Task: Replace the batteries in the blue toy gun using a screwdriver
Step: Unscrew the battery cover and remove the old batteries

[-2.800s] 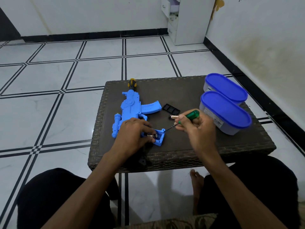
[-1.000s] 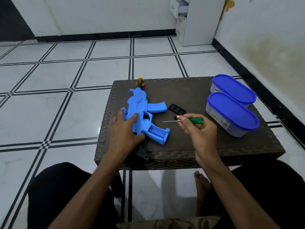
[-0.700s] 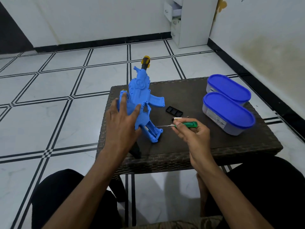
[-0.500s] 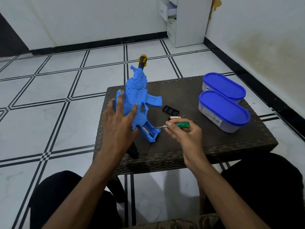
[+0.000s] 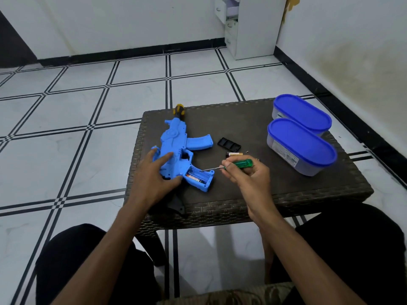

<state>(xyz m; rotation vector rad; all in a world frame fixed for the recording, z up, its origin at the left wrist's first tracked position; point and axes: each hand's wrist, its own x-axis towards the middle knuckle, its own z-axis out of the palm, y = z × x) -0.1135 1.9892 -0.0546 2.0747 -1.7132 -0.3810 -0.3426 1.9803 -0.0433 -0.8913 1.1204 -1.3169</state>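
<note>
The blue toy gun [image 5: 176, 142] lies flat on the dark woven table [image 5: 246, 190], muzzle pointing away. Its grip's battery compartment [image 5: 199, 178] is open, with a battery visible inside. My left hand [image 5: 154, 179] rests on the gun's body with fingers spread and straight, thumb against the grip. My right hand [image 5: 246, 175] grips a green-handled screwdriver [image 5: 240, 164], whose tip points left at the compartment's edge. A loose battery [image 5: 234, 154] and the black compartment cover [image 5: 229, 143] lie just beyond the screwdriver.
Two blue-lidded plastic containers [image 5: 300, 146] stand at the table's right side. A small screw [image 5: 247, 151] lies near the loose battery. A white cabinet [image 5: 248, 25] stands against the far wall. My legs are below the table's near edge.
The gun, tilted up off the table half a second ago, now lies flat again. The screwdriver tip stays by the open compartment. The right hand has barely moved.
</note>
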